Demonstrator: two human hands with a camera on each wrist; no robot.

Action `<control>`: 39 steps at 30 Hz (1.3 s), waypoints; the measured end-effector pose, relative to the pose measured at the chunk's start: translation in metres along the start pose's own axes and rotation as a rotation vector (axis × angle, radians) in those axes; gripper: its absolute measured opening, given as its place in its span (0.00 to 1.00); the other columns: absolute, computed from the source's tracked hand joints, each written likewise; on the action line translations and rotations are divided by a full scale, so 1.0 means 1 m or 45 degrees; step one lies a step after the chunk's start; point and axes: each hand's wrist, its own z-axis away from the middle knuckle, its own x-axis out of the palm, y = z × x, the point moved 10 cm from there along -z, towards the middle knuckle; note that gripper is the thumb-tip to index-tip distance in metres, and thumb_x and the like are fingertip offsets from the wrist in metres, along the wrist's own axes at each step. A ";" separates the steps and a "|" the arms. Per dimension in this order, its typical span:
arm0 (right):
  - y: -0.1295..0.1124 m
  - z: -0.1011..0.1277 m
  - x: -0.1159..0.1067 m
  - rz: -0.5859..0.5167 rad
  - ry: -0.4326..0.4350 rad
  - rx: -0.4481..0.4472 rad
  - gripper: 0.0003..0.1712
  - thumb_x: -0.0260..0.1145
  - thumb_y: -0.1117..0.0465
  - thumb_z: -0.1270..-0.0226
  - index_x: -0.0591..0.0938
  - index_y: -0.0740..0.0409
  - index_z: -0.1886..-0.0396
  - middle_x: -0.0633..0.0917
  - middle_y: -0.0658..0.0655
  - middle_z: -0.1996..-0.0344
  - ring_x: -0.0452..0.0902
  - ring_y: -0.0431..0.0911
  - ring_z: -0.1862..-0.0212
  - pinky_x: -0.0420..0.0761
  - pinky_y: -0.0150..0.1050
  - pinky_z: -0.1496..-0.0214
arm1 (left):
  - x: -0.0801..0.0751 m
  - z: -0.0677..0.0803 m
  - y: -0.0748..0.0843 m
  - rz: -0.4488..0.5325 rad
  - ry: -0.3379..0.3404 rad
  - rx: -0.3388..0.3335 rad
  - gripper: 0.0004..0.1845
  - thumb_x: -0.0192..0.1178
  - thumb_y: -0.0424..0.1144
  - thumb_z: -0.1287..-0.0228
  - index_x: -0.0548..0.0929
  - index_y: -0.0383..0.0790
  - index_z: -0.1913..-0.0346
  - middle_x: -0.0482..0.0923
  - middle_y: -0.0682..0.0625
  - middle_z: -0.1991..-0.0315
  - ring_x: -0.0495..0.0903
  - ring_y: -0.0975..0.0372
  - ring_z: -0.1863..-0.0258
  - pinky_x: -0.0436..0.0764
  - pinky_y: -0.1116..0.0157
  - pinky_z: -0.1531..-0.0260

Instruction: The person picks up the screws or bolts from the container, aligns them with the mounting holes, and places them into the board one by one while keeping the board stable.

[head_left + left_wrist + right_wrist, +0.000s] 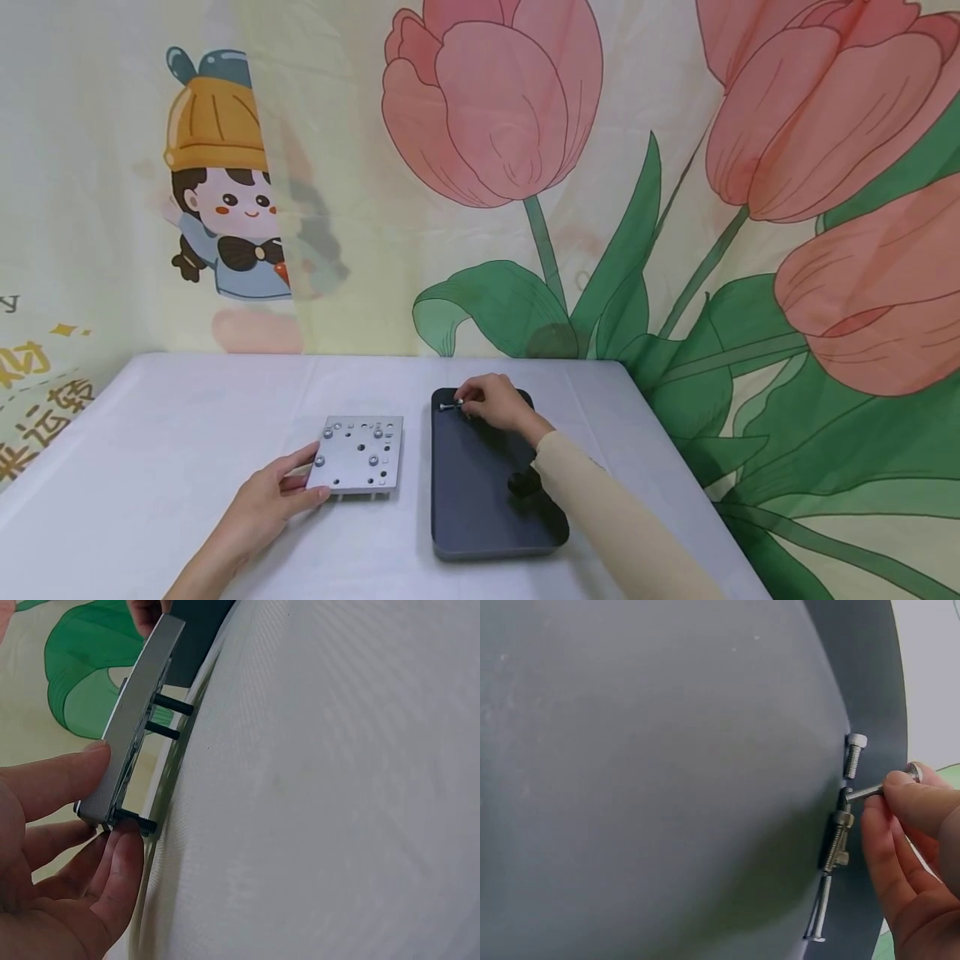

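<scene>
A square metal plate (352,467) with holes and several screws through it is held at its left edge by my left hand (258,504). In the left wrist view, the thumb presses on one side of the plate (135,727) and the fingers support the other; dark threaded screw ends (172,703) stick out beneath. My right hand (495,402) is at the far end of the dark tray (480,500). Between thumb and finger it pinches a screw (866,792). More screws (838,840) lie in a line along the tray's edge beside that hand.
A small black object (521,485) lies at the tray's right side, partly hidden by the right sleeve. White cloth (187,433) covers the table. Behind the table's far edge hangs a printed backdrop (337,167) with tulips and a cartoon figure.
</scene>
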 end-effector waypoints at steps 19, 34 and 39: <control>-0.023 -0.003 -0.008 -0.178 0.056 -0.024 0.10 0.72 0.63 0.26 0.90 0.56 0.48 0.89 0.48 0.63 0.85 0.39 0.64 0.84 0.34 0.61 | 0.000 0.001 -0.002 -0.007 -0.006 0.011 0.49 0.76 0.51 0.35 0.64 0.44 0.16 0.69 0.34 0.23 0.79 0.46 0.32 0.84 0.57 0.43; -0.069 -0.023 0.010 -0.305 0.039 -0.118 0.08 0.74 0.65 0.27 0.90 0.56 0.51 0.90 0.48 0.65 0.86 0.39 0.64 0.85 0.32 0.60 | 0.001 0.000 0.002 -0.025 -0.007 0.020 0.49 0.77 0.52 0.36 0.64 0.43 0.17 0.73 0.31 0.27 0.79 0.43 0.32 0.84 0.52 0.42; -0.085 -0.030 0.024 -0.334 0.011 -0.136 0.10 0.74 0.65 0.28 0.90 0.59 0.50 0.89 0.47 0.65 0.87 0.38 0.64 0.84 0.30 0.59 | -0.001 0.001 0.002 -0.032 -0.001 0.021 0.50 0.77 0.52 0.36 0.64 0.42 0.17 0.73 0.32 0.27 0.79 0.44 0.32 0.84 0.53 0.42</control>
